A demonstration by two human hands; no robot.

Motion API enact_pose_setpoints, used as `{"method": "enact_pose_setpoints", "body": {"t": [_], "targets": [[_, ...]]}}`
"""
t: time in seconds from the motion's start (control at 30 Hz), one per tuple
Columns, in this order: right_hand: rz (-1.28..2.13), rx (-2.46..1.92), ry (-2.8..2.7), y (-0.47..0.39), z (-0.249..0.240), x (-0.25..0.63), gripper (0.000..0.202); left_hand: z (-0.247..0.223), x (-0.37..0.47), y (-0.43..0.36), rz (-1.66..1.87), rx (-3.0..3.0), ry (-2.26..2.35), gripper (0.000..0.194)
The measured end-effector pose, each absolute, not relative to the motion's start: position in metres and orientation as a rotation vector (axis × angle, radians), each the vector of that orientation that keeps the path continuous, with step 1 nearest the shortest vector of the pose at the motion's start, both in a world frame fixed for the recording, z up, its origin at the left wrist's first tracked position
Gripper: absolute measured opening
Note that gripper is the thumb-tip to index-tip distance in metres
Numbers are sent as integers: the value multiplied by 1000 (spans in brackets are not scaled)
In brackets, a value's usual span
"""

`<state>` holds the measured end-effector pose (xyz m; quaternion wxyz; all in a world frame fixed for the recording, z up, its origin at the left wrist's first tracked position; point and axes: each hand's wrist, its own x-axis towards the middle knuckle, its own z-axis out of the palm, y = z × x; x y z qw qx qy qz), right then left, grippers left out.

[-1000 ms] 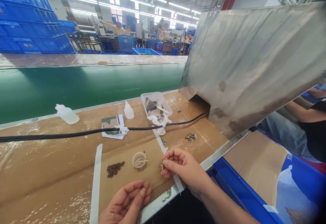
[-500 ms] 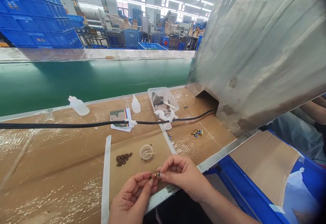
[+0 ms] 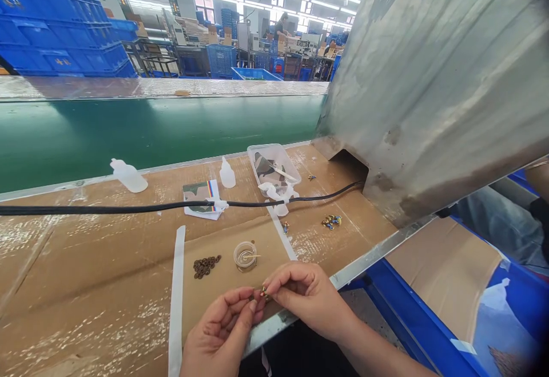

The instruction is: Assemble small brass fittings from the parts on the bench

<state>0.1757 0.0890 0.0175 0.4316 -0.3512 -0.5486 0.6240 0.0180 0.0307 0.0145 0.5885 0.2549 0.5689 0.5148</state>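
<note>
My right hand [image 3: 306, 294] pinches a tiny yellow and dark painted figurine [image 3: 263, 290] between thumb and forefinger above the bench's front edge. My left hand [image 3: 229, 322] is closed beside it, fingertips almost meeting those of the right. A small dark brown piece, mostly hidden, shows between the left thumb and fingers. Beyond the hands, a pile of brown ring-like discs [image 3: 206, 266] lies on the brown paper sheet [image 3: 223, 245]. Near it stands a small clear cup [image 3: 245, 256] with a thin stick in it. Several blue and yellow figurines [image 3: 331, 222] lie to the right.
A black cable [image 3: 128, 209] runs across the bench. Behind it are two white squeeze bottles [image 3: 227, 173], a camouflage-patterned card [image 3: 198, 194] and a clear plastic tub [image 3: 274, 165]. A large metal hood [image 3: 429, 91] rises at the right. Another person sits beyond it.
The figurine in my right hand has come slightly closer to my left fingertips and is turned a little. The head view has shifted slightly.
</note>
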Motion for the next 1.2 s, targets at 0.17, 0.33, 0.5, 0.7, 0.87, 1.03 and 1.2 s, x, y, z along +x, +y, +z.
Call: {"method": "enact_pose_setpoints", "body": {"t": [0.17, 0.33, 0.5, 0.7, 0.87, 1.03, 1.2], "targets": [[1420, -921, -1478, 87, 16, 175, 9, 15, 18, 31, 1209, 568, 1322, 37], [1436, -908, -1446, 86, 16, 172, 12, 15, 18, 31, 1217, 573, 1320, 36], [1451, -922, -1407, 85, 14, 169, 9, 13, 18, 30, 1223, 577, 1307, 35], [1554, -983, -1299, 82, 12, 171, 11, 15, 19, 30, 1212, 548, 1318, 40], [1451, -1051, -1361, 79, 19, 169, 14, 20, 21, 31, 1196, 522, 1325, 38], [1359, -1061, -1452, 77, 23, 169, 11, 22, 22, 32, 1216, 516, 1317, 38], [1352, -1071, -1491, 75, 23, 167, 9, 25, 24, 31, 1229, 519, 1337, 38]]}}
